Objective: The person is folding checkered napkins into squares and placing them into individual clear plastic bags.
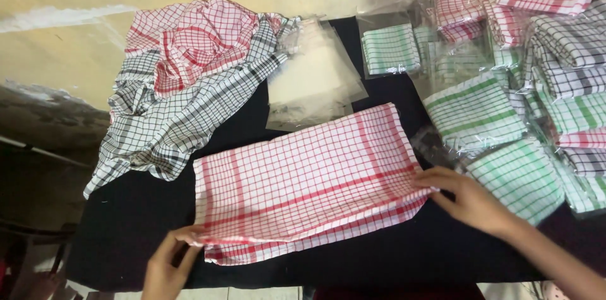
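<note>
A: Start at the hands. What do they hold?

B: The left hand (167, 262) pinches the near left corner of the red-checked cloth (303, 180), fingers closed on the hem. The right hand (464, 196) lies on the cloth's right edge, fingertips pressing and curled at the fabric; whether it truly grips or only pins it, I cannot tell for certain, though it looks closed on the edge.

A: And the cloth itself?

B: It lies folded and stretched flat across the middle of the black table (391, 249), slanting up toward the right.

A: What could go wrong?

B: I judge the layers could slip out of line, since the lower hem already peeks out beneath the top layer near the left hand. An uneven pull from either side would skew the fold.

A: What lies around?

B: A heap of crumpled cloths (183, 79), red and black checked, sits at the far left, its tail touching the folded cloth's upper left corner. Empty clear bags (312, 82) lie just beyond the cloth. To the right, bagged green cloths (499, 142) crowd close to the right hand, with more packed ones stacked behind.

A: Anything in the way?

B: The nearest bag sits just beside the right hand, leaving little room there.
</note>
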